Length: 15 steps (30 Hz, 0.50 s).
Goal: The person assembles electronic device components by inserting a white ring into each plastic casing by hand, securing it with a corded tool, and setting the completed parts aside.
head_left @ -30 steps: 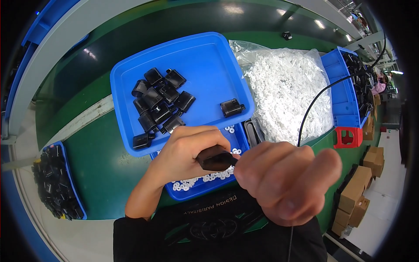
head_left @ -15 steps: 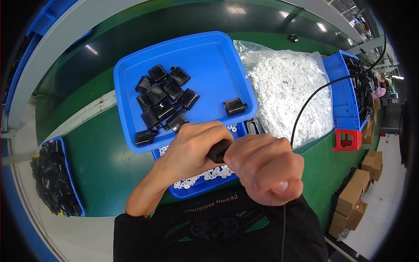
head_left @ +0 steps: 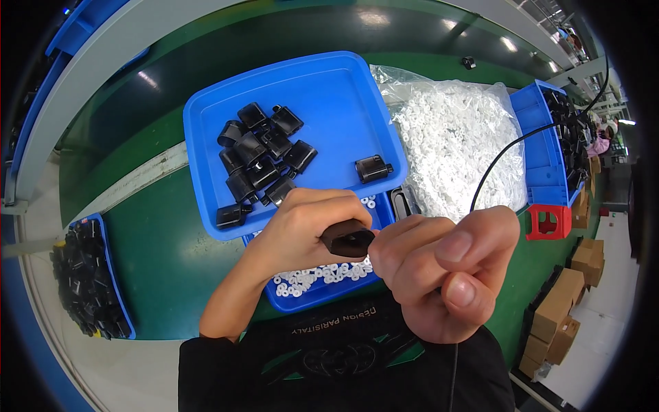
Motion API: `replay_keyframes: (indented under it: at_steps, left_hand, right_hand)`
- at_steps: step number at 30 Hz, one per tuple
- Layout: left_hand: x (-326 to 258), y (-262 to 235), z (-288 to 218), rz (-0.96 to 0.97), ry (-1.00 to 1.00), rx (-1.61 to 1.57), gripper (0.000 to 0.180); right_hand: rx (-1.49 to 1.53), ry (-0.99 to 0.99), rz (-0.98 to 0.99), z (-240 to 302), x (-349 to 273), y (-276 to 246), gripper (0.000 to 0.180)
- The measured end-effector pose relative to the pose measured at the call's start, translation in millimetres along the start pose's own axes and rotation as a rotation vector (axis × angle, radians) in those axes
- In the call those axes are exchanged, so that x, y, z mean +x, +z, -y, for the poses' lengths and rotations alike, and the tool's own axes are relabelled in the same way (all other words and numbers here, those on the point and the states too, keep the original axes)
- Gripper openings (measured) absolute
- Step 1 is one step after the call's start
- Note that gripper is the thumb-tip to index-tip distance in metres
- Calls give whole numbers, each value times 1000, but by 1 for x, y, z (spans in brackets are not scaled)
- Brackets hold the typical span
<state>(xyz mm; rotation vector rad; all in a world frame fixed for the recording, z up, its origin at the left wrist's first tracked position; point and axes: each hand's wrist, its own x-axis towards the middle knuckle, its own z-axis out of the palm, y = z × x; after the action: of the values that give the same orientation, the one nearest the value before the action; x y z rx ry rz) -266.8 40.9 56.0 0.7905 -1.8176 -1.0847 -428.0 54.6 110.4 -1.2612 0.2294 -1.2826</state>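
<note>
My left hand (head_left: 302,230) is wrapped round a black plastic housing (head_left: 348,239), its hollow end facing me. My right hand (head_left: 446,275) is closed right beside that end, fingers curled, thumb and a fingertip drawn together. Whatever it grips, if anything, is hidden by the fingers. A black cable (head_left: 504,152) runs down behind this hand. Beyond my hands is a blue tray (head_left: 326,89) with several black housings (head_left: 264,147) heaped at its left and a single housing (head_left: 373,169) at its right. Beneath my hands, a smaller blue tray (head_left: 309,300) contains white ring-like pieces (head_left: 329,275).
A clear bag (head_left: 456,141) full of small white pieces lies right of the tray. Past it are a blue crate (head_left: 539,147) of black parts and a red plastic stand (head_left: 549,222). Another bin of black parts (head_left: 86,278) is at far left. Cardboard boxes (head_left: 557,302) stand at right.
My right hand has shifted right and turned, so its thumb and fingertip now show. The housing's hollow end has come into sight; my left hand keeps its hold.
</note>
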Motion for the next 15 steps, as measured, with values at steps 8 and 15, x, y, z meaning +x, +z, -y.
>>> replay_keyframes:
  at_steps: [8,15]
  left_hand:
    - [0,2,3,-10,95,46,28]
    - [-1,3,1,-4,102,16,29]
  right_hand:
    - [80,14,-66,-1,-1,3,33]
    - [36,-40,-30,0,-3,3,28]
